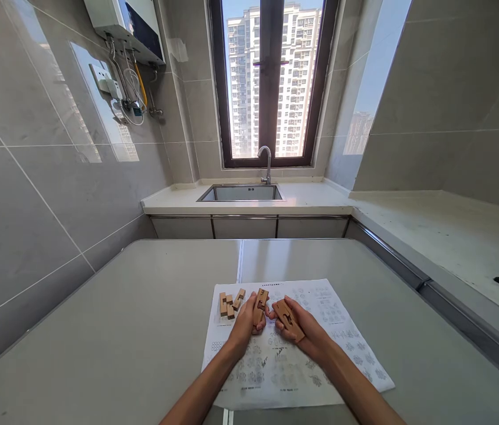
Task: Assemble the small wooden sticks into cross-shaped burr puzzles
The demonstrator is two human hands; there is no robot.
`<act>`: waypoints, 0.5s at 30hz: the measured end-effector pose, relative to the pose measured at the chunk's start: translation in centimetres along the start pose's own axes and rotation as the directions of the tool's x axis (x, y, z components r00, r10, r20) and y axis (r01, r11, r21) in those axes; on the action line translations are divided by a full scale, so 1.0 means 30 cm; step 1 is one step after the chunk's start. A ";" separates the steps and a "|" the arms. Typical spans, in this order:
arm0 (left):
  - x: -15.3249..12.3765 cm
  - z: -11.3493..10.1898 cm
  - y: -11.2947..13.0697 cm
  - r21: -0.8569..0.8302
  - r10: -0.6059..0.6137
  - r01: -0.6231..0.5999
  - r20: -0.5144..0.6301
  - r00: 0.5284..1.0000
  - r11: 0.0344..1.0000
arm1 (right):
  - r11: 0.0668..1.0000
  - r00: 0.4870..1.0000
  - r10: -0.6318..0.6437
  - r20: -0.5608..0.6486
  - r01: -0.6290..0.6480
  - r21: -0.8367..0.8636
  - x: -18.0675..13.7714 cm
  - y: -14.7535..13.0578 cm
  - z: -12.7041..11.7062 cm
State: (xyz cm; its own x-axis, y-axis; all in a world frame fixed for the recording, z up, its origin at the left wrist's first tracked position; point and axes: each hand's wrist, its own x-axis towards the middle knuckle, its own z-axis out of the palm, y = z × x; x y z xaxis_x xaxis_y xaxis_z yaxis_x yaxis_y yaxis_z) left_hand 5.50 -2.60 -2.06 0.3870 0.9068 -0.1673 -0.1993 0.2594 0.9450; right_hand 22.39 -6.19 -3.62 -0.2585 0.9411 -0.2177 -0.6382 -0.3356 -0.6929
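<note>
My left hand (246, 321) is closed around a notched wooden puzzle piece (260, 304), held upright above the paper. In my right hand (309, 327) is a second wooden puzzle piece (288, 319), tilted, with a cut-out along its middle. The two held pieces are close together but apart. Several smaller notched wooden blocks (227, 306) lie at the paper's upper left, beside my left hand. Under both hands spreads a printed instruction sheet (276, 383) with rows of small diagrams. Parts of the held pieces are hidden by my fingers.
The sheet lies on a pale table (99, 330) with a seam down its middle. Beyond stand a white counter (311, 195), a sink (214, 199) and a faucet (268, 165) below a window. Another counter (462, 230) runs along the right. A tiled wall (55, 195) bounds the left.
</note>
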 end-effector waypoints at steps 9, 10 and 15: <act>-0.010 0.007 -0.005 -0.013 0.018 -0.018 0.021 1.000 1.000 | 0.854 0.950 -0.313 -0.013 0.276 -0.442 -0.020 -0.007 0.038; -0.011 0.008 -0.004 -0.011 0.025 -0.025 0.019 1.000 1.000 | 0.804 0.934 -0.358 -0.004 0.306 -0.509 -0.018 -0.003 0.040; -0.013 0.015 -0.005 0.026 0.062 -0.062 0.011 0.998 0.998 | 0.734 0.929 -0.368 -0.052 0.256 -0.630 0.003 0.032 0.008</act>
State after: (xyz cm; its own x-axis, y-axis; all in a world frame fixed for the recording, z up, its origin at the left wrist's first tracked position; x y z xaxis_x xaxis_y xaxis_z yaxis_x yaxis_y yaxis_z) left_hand 5.77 -3.15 -2.01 0.3836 0.9175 -0.1054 -0.1991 0.1936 0.9607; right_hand 21.59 -6.43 -4.13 0.0319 0.9993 0.0171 -0.0777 0.0195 -0.9968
